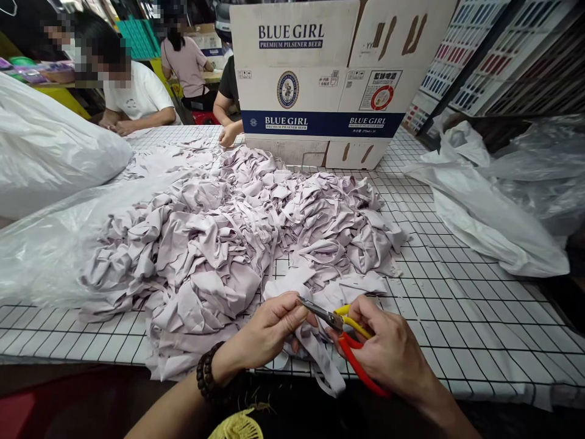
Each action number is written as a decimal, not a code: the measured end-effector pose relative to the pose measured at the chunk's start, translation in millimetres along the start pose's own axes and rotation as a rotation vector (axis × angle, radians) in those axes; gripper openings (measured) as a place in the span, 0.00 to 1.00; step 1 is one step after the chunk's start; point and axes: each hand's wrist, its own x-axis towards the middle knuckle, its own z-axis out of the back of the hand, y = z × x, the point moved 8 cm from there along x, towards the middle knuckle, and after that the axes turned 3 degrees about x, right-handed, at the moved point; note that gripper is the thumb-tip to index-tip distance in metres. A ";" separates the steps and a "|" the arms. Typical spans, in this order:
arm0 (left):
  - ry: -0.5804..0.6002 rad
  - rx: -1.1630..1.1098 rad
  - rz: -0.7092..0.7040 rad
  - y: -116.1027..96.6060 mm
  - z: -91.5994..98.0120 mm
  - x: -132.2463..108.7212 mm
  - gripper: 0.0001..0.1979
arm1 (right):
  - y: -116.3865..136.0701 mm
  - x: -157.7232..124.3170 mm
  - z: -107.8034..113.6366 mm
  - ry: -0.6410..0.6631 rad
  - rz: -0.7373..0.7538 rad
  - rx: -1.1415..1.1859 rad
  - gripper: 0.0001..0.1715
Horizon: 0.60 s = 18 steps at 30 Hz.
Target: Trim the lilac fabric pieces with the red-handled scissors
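My right hand (388,344) is closed around the handles of a pair of scissors (322,314), one handle yellow and the other red. Their dark blades point left and reach the fingertips of my left hand (276,323). That hand pinches a pale lilac fabric piece (315,353), whose strip hangs down below the blades near the table's front edge. A beaded bracelet circles my left wrist. Just beyond both hands spreads a large heap of crumpled lilac fabric pieces (205,244) with narrow straps among them.
A white beer carton (292,85) stands behind the heap on the grid-patterned table (439,317). Plastic bags lie at left (50,146) and right (493,207). Across the table sits a person in a white shirt (139,91); another person's hand (231,133) shows beside the carton.
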 end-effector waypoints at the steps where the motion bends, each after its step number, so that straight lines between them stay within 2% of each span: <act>1: -0.002 0.002 0.006 0.0 0.4 0.0 0.18 | -5.5 -0.2 -3.3 0.024 -0.040 0.069 0.25; 5: -0.022 0.067 0.003 -3.7 4.7 0.5 0.19 | -35.3 -2.7 -14.2 0.081 -0.301 0.543 0.25; 8: -0.135 0.425 -0.081 -8.2 14.9 1.1 0.19 | -50.7 -6.5 -17.8 0.088 -0.403 0.781 0.23; 10: -0.216 0.758 -0.125 -4.1 18.0 2.8 0.18 | -59.4 -11.3 -22.7 0.109 -0.429 0.799 0.22; 11: -0.230 0.908 -0.116 3.0 17.4 5.0 0.20 | -64.8 -14.5 -25.7 0.107 -0.446 0.792 0.23; 13: -0.195 1.136 -0.020 25.8 15.5 11.2 0.29 | -76.2 -20.9 -30.7 0.073 -0.476 0.779 0.24; 14: -0.163 1.206 0.043 37.3 15.3 13.7 0.28 | -81.1 -23.8 -33.1 0.058 -0.487 0.776 0.24; 16: -0.102 1.262 0.146 50.5 16.5 14.9 0.17 | -87.7 -28.4 -36.0 0.042 -0.502 0.770 0.24; 18: -0.040 1.253 0.171 42.2 17.9 11.5 0.08 | -89.6 -31.0 -34.9 0.034 -0.507 0.760 0.24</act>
